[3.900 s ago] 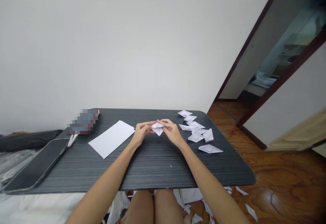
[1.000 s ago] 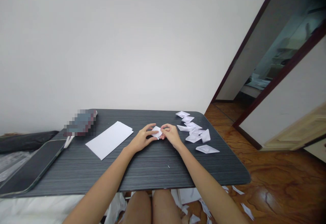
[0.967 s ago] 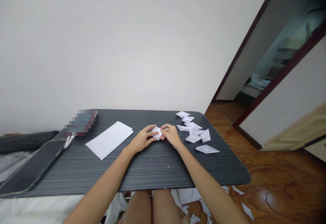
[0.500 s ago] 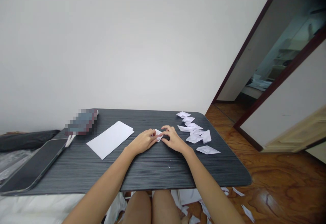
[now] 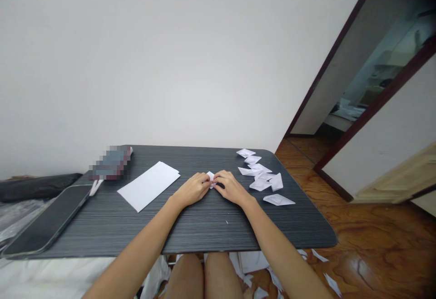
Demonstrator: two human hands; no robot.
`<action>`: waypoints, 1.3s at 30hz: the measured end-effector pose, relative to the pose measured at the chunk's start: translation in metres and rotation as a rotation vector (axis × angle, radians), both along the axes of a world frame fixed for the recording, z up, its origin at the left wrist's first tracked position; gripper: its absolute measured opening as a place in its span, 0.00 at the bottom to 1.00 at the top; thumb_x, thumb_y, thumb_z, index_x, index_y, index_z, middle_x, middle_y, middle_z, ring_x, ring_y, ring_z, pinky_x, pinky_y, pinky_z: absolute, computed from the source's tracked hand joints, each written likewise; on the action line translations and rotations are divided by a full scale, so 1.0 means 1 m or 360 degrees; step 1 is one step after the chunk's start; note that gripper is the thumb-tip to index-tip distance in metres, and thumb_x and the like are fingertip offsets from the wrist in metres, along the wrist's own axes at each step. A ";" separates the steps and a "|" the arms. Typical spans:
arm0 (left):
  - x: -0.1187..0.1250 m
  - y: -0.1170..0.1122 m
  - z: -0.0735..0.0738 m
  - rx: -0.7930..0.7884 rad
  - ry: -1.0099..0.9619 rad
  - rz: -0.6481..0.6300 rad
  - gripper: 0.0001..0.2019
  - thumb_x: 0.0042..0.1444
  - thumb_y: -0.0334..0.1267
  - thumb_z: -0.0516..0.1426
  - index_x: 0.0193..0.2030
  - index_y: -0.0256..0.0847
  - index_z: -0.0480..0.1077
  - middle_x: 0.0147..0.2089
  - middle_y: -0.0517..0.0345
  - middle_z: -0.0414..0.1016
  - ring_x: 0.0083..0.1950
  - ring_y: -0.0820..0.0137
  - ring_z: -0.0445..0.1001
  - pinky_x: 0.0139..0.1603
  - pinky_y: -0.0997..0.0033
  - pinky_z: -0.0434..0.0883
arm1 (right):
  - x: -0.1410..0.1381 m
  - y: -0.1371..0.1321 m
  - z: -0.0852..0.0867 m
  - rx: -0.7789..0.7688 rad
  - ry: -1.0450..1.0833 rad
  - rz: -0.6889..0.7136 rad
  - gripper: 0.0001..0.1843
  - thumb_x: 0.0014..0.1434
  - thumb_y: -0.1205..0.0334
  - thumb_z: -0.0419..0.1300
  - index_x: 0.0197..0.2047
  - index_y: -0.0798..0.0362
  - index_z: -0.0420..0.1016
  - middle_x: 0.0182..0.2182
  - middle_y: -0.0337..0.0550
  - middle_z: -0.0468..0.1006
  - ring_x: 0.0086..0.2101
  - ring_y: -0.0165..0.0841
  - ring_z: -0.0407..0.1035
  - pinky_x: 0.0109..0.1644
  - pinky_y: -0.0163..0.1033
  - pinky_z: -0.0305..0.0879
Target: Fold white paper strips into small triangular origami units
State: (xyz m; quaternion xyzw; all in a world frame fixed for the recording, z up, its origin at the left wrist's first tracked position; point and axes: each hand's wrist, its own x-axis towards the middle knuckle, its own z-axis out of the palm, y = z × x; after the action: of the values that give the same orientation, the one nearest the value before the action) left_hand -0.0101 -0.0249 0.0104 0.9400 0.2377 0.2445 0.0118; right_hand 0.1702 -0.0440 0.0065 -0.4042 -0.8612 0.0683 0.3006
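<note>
So both hands are busy with one tiny folded paper [image 5: 210, 174], which sits a bit to the right of the blank white sheets [image 5: 149, 186] on the dark, streaky desk [image 5: 197, 233]. The left hand [image 5: 195, 189], the one nearer the sheets, has its fingers curled in and is pinching the paper's near-left side. The right hand [image 5: 232, 187], on the side away from the sheets, is pinching the other side between thumb and fingertips. The two sets of fingertips pretty much meet over it, so most of the folds are hidden and I can't tell what shape it is.

Well off to the right of the sheets there's a loose bunch of pointy folded paper pieces [image 5: 260, 184], some overlapping, plus one more piece [image 5: 279, 199] lying on its own, closer to the person. There's also a skinny white sliver [image 5: 227, 222] right of the sheets and nearer the person. Left of the sheets and farther back there's a pixelated item [image 5: 111, 163], no clue what it is. Also left of them but closer in is a dark flat slab [image 5: 47, 219] with a pale rim.
</note>
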 end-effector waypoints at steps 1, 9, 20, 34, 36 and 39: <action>0.000 0.000 -0.001 -0.0034 -0.0052 0.0002 0.14 0.57 0.35 0.43 0.38 0.37 0.68 0.35 0.51 0.66 0.38 0.70 0.64 0.40 0.67 0.64 | -0.001 0.000 0.000 0.0005 0.0010 -0.0004 0.07 0.53 0.66 0.53 0.35 0.54 0.71 0.35 0.45 0.70 0.40 0.33 0.61 0.45 0.41 0.54; -0.003 0.003 -0.009 -0.0271 -0.0280 0.0058 0.12 0.56 0.34 0.45 0.38 0.39 0.69 0.36 0.52 0.66 0.39 0.71 0.65 0.41 0.69 0.65 | -0.006 0.004 -0.003 -0.0066 0.0164 0.0011 0.07 0.54 0.68 0.52 0.32 0.53 0.71 0.33 0.44 0.70 0.38 0.32 0.62 0.42 0.38 0.57; -0.008 0.015 -0.013 -0.0298 -0.0355 0.0328 0.10 0.55 0.35 0.46 0.31 0.37 0.68 0.33 0.54 0.66 0.37 0.69 0.63 0.40 0.66 0.63 | -0.005 0.010 -0.009 -0.0136 0.0369 -0.0139 0.07 0.53 0.71 0.50 0.27 0.55 0.66 0.29 0.42 0.67 0.32 0.30 0.61 0.38 0.35 0.58; -0.008 0.025 -0.013 -0.0389 -0.0281 0.0400 0.09 0.54 0.31 0.47 0.30 0.37 0.67 0.32 0.55 0.66 0.36 0.70 0.63 0.40 0.70 0.62 | -0.004 0.021 -0.014 -0.0307 0.0440 -0.0325 0.06 0.50 0.72 0.51 0.24 0.56 0.66 0.27 0.40 0.65 0.28 0.27 0.61 0.35 0.34 0.59; -0.007 0.025 -0.014 -0.0369 -0.0269 0.0428 0.09 0.54 0.31 0.47 0.29 0.37 0.66 0.32 0.55 0.65 0.37 0.70 0.63 0.40 0.70 0.62 | -0.002 0.020 -0.014 -0.0343 0.0457 -0.0284 0.04 0.49 0.71 0.52 0.26 0.56 0.66 0.28 0.40 0.65 0.27 0.26 0.61 0.34 0.33 0.59; -0.006 0.025 -0.014 -0.0384 -0.0260 0.0525 0.08 0.52 0.30 0.47 0.28 0.37 0.66 0.30 0.55 0.65 0.35 0.70 0.63 0.39 0.70 0.62 | 0.002 0.019 -0.012 -0.0384 0.0445 -0.0242 0.02 0.48 0.70 0.54 0.28 0.56 0.67 0.28 0.39 0.65 0.26 0.25 0.60 0.32 0.32 0.59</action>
State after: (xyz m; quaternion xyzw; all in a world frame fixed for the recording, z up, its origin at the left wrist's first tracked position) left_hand -0.0161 0.0000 -0.0039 0.8572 0.4141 0.2882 0.1031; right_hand 0.1724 -0.0253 -0.0052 -0.4878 -0.7635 0.2035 0.3711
